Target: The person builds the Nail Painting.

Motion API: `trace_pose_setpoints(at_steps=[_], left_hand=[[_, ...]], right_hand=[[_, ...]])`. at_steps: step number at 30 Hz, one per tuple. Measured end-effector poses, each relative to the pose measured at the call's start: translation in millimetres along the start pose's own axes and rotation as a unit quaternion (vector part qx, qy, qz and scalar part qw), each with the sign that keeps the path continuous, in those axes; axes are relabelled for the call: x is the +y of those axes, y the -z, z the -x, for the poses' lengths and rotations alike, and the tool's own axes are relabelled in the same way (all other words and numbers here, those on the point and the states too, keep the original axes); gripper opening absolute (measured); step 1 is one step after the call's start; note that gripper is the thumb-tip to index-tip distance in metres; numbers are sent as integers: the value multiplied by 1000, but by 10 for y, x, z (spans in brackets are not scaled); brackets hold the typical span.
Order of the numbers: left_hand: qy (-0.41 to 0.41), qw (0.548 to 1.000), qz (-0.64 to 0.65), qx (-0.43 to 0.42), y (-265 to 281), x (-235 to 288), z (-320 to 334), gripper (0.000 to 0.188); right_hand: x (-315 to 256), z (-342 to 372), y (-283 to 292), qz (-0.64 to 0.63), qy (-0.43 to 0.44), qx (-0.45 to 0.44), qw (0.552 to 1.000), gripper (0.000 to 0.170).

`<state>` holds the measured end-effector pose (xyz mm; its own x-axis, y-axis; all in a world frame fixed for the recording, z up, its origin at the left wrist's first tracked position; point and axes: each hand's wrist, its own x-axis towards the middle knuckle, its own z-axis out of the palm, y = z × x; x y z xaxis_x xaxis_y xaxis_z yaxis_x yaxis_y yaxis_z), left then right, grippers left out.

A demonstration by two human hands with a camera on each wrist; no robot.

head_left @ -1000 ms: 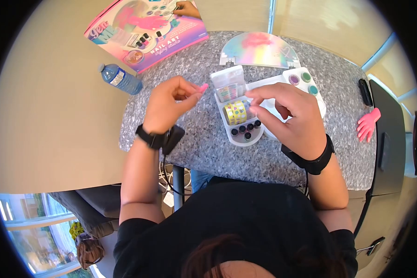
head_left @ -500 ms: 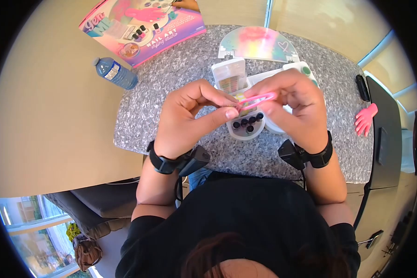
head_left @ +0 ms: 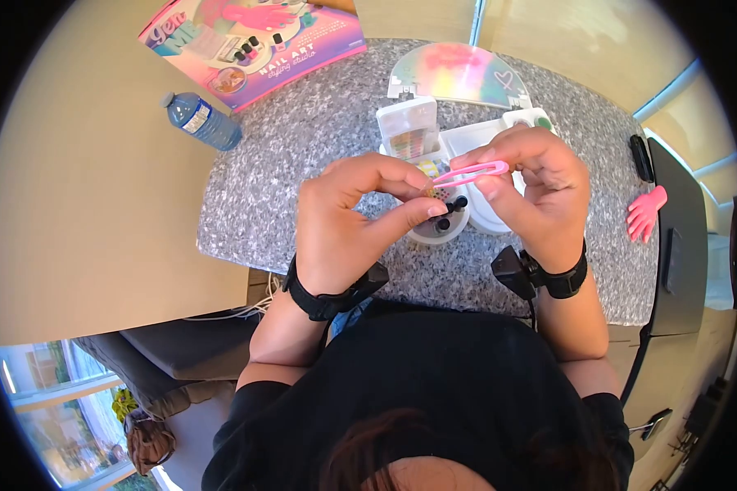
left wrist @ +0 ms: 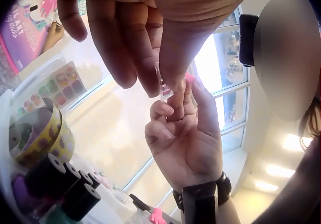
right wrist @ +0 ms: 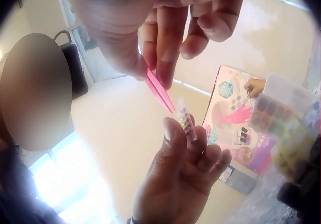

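Note:
Between finger and thumb, my left hand (head_left: 336,221) holds up a small clear sheet of gems (right wrist: 185,121) in front of my chest. My right hand (head_left: 540,188) pinches pink tweezers (head_left: 477,172), their tips pointing at the top of that sheet. In the right wrist view the tweezer tips (right wrist: 171,108) are right at the sheet's edge, and the two arms sit close together. Below the hands is a white tray (head_left: 487,214) with black-capped nail polish bottles (left wrist: 80,201) and a yellow patterned roll (left wrist: 40,143), partly hidden in the head view.
Behind the tray stands a semicircular iridescent panel (head_left: 458,72). A clear case (head_left: 408,127) rises at the tray's left. Further left are a water bottle (head_left: 201,121) and a nail art box (head_left: 258,49). A pink model hand (head_left: 645,213) lies near the table's right edge, below a black object (head_left: 641,157).
The hands have come together over the tray. The pink tweezers, earlier at the left hand, are now in the right, and the gem sheet is in the left. Both hands have shifted slightly right.

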<state>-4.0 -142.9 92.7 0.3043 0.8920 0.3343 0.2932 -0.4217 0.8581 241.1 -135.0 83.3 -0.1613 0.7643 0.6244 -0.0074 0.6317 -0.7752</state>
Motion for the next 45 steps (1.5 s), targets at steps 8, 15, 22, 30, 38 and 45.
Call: trace_pose_setpoints(at_steps=[8,15,22,30,38,45], left_hand=[[-9,1000,-3,0,-37,-2,5,26],[-33,998,-44,15,-56,28,-18,23],[-63,991,-115,31,-41,-62,-60,25],[-33,991,-72,111,-3,-245,-49,35],[27,987,-85,131,92,-380,8,34],[69,988,-132,38,80,-563,22,44]], right_hand=[[-16,43,-8,-53,-47,6,997,19],[52,38,9,-12,-94,-28,995,17],[-71,-79,98,174,-76,-113,975,16],[362,-318,312,225,-52,-128,965,20],[739,-360,273,266,-28,-156,951,18],[844,-333,176,372,10,-178,911,15]])
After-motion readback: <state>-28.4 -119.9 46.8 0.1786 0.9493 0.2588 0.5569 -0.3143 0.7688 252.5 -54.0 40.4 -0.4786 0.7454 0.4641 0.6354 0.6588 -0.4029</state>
